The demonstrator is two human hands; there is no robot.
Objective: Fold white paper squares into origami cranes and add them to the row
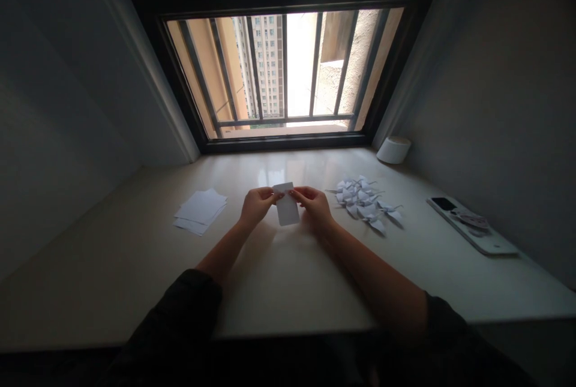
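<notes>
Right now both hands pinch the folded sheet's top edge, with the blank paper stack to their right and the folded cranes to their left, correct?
Sides are swapped. The head view shows the left hand and right hand pinching the folded sheet, the paper stack left, the cranes right.

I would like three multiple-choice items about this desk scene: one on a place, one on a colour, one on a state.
1. Where is the stack of blank sheets?
A. beside the left hand
B. behind the right hand
C. on the windowsill

2. What colour is the folded paper?
A. red
B. white
C. blue

3. How is the folded paper held?
A. flat under one palm
B. lying untouched
C. pinched by both hands

Answers: 1 A, the stack lies left of that hand; 2 B, it looks white; 3 C, fingers of both hands grip its upper edge above the desk.
</notes>
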